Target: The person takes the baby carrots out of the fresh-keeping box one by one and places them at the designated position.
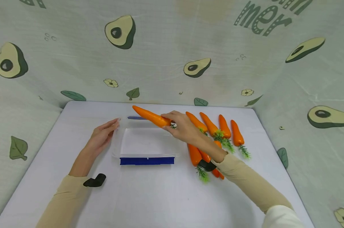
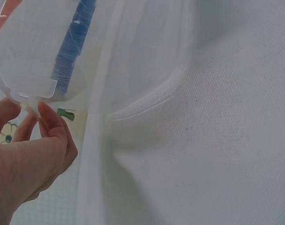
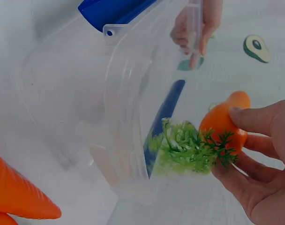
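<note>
A clear plastic container (image 1: 117, 148) stands on the table with a blue clasp (image 1: 147, 161) along its near side and another blue strip at its far side. My left hand (image 1: 101, 136) is at its far left corner; in the left wrist view the thumb and fingers pinch a small tab on the rim. Above the container's far right part, my right hand (image 1: 184, 127) grips an orange carrot (image 1: 149, 116) by its leafy end, tip pointing left. Green leaves (image 3: 182, 147) hang beside the container wall in the right wrist view.
Several more carrots lie right of the container, such as one at the far right (image 1: 237, 133) and one (image 1: 194, 155) near my right forearm. A white tabletop (image 1: 149, 196) lies beneath everything. Avocado-print cloth (image 1: 160, 57) encloses the back and sides.
</note>
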Available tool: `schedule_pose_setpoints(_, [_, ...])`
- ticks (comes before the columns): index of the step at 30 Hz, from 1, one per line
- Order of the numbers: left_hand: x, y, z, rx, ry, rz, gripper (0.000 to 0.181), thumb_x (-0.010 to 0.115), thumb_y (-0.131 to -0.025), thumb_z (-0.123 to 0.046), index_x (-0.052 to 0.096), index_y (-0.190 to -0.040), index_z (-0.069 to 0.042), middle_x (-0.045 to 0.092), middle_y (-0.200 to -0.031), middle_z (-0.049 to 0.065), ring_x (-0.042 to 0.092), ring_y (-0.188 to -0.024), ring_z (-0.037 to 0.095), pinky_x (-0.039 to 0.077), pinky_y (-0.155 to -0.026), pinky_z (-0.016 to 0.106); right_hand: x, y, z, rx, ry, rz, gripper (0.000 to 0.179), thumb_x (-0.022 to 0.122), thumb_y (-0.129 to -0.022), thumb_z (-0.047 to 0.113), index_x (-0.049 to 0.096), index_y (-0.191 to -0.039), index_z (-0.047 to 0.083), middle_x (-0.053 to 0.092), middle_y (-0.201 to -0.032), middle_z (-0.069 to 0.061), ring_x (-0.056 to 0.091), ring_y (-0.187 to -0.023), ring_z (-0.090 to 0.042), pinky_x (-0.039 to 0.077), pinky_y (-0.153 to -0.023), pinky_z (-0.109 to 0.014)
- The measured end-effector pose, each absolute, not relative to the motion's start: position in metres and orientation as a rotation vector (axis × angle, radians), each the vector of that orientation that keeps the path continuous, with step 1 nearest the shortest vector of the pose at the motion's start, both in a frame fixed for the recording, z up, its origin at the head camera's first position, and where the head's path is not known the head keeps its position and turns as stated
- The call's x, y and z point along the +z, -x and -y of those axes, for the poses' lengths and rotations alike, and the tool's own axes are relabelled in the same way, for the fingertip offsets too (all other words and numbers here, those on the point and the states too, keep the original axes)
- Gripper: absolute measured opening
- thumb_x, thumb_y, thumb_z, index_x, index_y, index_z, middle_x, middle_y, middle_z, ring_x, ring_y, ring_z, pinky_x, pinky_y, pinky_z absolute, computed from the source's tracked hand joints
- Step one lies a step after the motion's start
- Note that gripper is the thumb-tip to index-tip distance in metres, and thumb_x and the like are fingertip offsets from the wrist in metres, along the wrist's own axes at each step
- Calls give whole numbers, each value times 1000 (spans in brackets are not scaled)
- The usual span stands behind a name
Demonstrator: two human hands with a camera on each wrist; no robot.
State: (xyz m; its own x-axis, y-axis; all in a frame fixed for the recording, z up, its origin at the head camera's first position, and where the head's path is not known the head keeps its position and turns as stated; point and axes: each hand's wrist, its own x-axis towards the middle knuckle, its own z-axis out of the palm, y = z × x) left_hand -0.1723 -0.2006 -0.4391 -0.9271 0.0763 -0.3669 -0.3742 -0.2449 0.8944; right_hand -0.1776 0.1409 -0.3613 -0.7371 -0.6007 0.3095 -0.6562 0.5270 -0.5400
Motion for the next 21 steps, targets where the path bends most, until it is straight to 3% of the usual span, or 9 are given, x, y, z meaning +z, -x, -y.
schedule_pose_setpoints(6, [-440,172,201,2255,345,-1715,69,68,-101,-26,36,-160,-10,30,-167,-2,47,-121,-5,38,-104,10,-350,173,-155,1221,-974,2651,46,76,-94,8,62,-136,-6,67,-125,-18,66,-109,-27,58,-94,-39])
schedule_pose_setpoints(13, [-440,171,201,2277,347,-1703,65,71,-99,-25,44,-157,-13,39,-161,-3,49,-118,-3,43,-95,7,-348,169,-177,1316,-826,2607,45,77,-93,6,63,-134,-6,67,-123,-19,67,-107,-29,58,-94,-44])
schedule_pose_setpoints(21, [-441,173,202,2277,353,-1685,70,70,-100,-25,37,-160,-11,34,-165,-4,50,-117,-6,36,-109,13,-355,159,-207,1327,-638,2629,45,77,-93,7,64,-134,-5,66,-125,-19,65,-112,-32,58,-93,-41])
